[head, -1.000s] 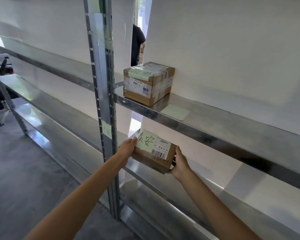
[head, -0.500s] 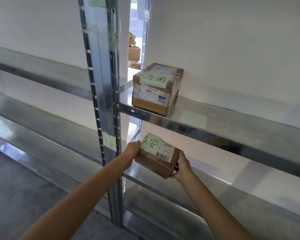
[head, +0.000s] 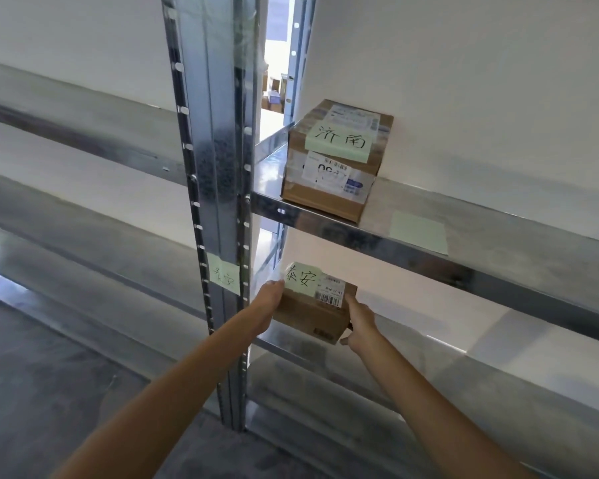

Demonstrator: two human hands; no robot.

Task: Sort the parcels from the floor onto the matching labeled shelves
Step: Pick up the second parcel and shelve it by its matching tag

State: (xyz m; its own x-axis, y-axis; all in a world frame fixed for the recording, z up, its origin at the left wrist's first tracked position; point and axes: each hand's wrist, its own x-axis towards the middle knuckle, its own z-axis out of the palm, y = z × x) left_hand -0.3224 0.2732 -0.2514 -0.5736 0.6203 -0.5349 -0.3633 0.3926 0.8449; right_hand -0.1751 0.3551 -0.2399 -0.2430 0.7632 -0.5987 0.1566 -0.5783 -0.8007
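A small brown cardboard parcel (head: 312, 311) with a green handwritten note and a barcode label rests at the left end of the lower metal shelf (head: 429, 354). My left hand (head: 268, 300) presses its left side and my right hand (head: 358, 321) grips its right side. A matching green note (head: 223, 274) is stuck on the upright post (head: 218, 167) just left of it. On the upper shelf (head: 498, 243) stands a larger taped parcel (head: 336, 160) with its own green note, and a blank-looking green note (head: 419, 231) lies beside it.
Long empty-looking metal shelves (head: 83, 209) run off to the left of the post. A white wall backs the shelving. Grey floor (head: 49, 375) lies below at the left. Through the gap behind the post, stacked boxes show far off.
The parcel has gone forward and down onto the lower shelf's left end, still between both hands. My view has moved closer and to the right.
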